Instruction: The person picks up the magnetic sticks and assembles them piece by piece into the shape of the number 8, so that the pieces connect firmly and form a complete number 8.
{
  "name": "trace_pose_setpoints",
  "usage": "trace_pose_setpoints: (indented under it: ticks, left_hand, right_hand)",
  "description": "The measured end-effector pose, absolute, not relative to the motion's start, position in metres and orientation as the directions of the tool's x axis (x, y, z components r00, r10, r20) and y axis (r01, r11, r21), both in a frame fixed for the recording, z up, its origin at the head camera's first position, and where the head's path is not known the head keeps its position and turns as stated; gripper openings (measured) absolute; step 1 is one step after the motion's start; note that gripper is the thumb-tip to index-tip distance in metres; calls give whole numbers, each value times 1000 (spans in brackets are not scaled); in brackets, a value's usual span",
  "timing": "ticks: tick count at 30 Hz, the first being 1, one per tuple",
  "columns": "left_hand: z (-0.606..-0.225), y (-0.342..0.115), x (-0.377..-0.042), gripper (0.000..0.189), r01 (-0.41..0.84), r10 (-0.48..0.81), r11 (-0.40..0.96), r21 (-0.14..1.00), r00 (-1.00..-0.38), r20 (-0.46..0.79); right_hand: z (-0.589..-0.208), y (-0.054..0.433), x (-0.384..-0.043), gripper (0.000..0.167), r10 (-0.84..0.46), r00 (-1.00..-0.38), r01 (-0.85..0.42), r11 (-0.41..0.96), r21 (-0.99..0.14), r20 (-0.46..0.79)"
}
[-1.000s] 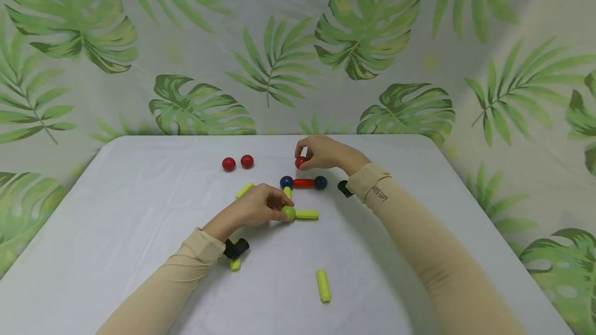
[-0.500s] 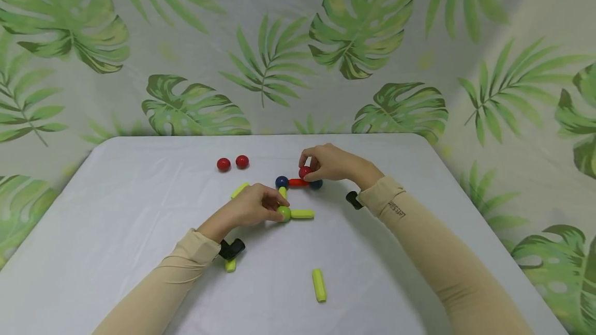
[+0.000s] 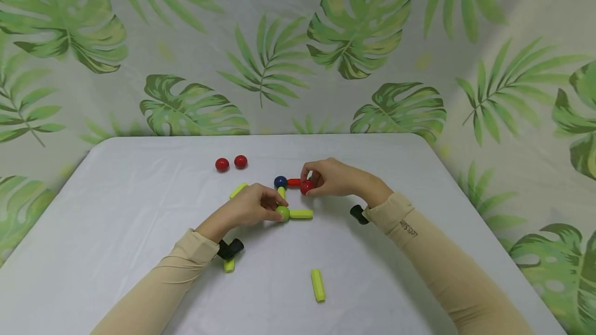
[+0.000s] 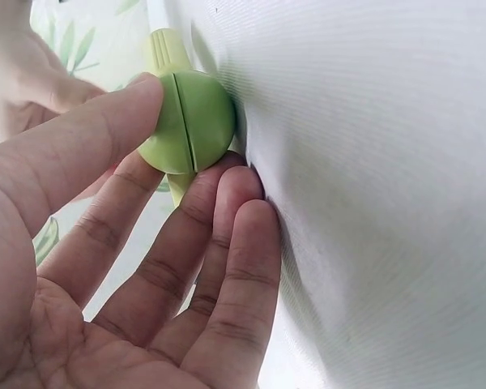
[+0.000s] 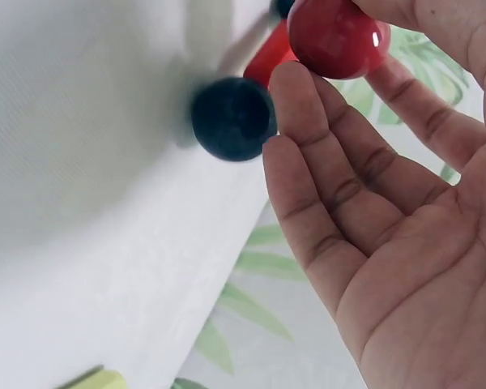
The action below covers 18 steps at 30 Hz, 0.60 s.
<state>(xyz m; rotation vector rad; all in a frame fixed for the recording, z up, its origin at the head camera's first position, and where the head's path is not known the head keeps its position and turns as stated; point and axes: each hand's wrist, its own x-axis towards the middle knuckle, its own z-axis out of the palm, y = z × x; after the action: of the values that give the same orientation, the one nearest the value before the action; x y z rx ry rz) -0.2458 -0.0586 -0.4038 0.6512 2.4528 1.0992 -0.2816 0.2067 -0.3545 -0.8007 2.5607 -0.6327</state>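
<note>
My left hand [image 3: 247,207] pinches a light-green ball [image 4: 198,121] between thumb and fingers, low over the white cloth. From that ball one yellow-green stick [image 3: 301,214] points right and another yellow-green stick [image 3: 281,192] runs back to a blue ball [image 3: 280,182]. A red stick [image 3: 294,182] joins the blue ball and leads toward a second dark blue ball [image 5: 233,119], hidden in the head view behind my right hand [image 3: 337,177]. That hand holds a glossy red ball [image 5: 336,36] by thumb and fingertips, above the red stick's far end in the right wrist view.
Two red balls [image 3: 222,165] lie at the back left of the white table [image 3: 139,211]. A loose yellow-green stick [image 3: 318,285] lies at the front, another stick [image 3: 238,189] behind my left hand, and one more stick [image 3: 229,265] partly under the left wrist camera [image 3: 231,248].
My right hand has brought the red ball forward from behind the red stick to over its right end, covering the second blue ball. The left hand stays on the light-green ball.
</note>
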Motion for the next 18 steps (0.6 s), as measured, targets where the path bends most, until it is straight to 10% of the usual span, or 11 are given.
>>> trace_pose_setpoints:
  ticks: [18]
  left_hand:
    - [-405,-58,-245,24,274,560,571,774,-819,-124]
  right_hand:
    - [-370,226,-263,29,-604,-749,-383,730,-566,-272]
